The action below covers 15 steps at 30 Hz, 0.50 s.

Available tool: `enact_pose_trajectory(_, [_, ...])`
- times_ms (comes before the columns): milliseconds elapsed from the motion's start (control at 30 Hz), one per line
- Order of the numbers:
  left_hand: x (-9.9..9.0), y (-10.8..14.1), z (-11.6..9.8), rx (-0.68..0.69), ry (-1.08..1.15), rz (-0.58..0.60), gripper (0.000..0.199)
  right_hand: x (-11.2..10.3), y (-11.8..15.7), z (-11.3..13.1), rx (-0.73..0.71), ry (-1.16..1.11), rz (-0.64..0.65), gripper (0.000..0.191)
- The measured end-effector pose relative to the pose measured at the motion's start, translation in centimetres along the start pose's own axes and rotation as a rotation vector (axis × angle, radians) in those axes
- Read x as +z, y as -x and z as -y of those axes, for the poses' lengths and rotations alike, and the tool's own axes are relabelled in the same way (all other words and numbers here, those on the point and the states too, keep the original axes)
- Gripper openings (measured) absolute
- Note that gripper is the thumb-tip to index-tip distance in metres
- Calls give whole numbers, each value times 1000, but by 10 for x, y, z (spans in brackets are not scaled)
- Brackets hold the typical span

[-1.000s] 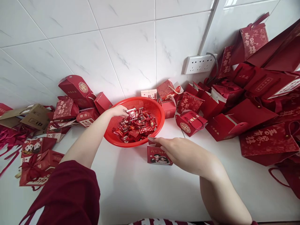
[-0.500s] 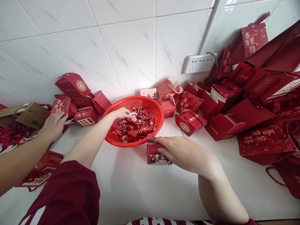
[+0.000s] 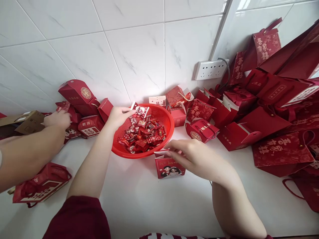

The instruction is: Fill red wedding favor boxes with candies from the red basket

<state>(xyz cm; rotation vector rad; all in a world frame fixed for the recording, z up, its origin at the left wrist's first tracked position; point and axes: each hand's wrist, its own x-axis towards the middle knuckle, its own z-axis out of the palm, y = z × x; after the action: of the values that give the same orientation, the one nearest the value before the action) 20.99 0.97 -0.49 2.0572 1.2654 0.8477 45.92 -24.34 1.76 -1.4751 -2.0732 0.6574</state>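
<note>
My left hand [image 3: 118, 117] is raised over the left side of the red plastic basket [image 3: 171, 127], pinching a wrapped candy [image 3: 140, 111], red and white with a double-happiness character. Below it, several red-wrapped candies [image 3: 143, 136] lie heaped in the basket. My right hand [image 3: 199, 157] has its fingers closed on the top edge of a small red gift box [image 3: 169, 168] printed with a cartoon couple. That box stands upright on the white surface, just in front of the basket, its top flaps up. My fingers partly hide its opening.
At the left, another person's hand [image 3: 58, 120] grasps among red boxes, near a cardboard box [image 3: 31, 122]. A red box [image 3: 43, 184] lies nearer on that side. Red gift boxes [image 3: 281, 151] crowd the right, below a power socket [image 3: 211, 69] on the tiled wall.
My left hand has lifted up and left out of the candy heap with a wrapped candy. My right hand's fingers have shifted slightly on the box. The other person's hand has closed among the boxes.
</note>
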Motion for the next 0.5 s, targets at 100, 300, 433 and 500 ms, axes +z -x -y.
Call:
enact_pose_trajectory(100, [8,33,-28,26,180,-55,48,0,-5,-4,3,-130,-174,21])
enact_pose_trajectory(300, [38,85,-78,13,713,-2,22,11,-23,-14,112,-428,-345,32])
enact_pose_trajectory(433, [54,100,-92,-28,795,139,24,17,-32,-19,31,-712,-332,40])
enact_pose_trajectory(500, [58,104,-94,-27,772,187,22,18,-35,-20,-20,-812,-331,40])
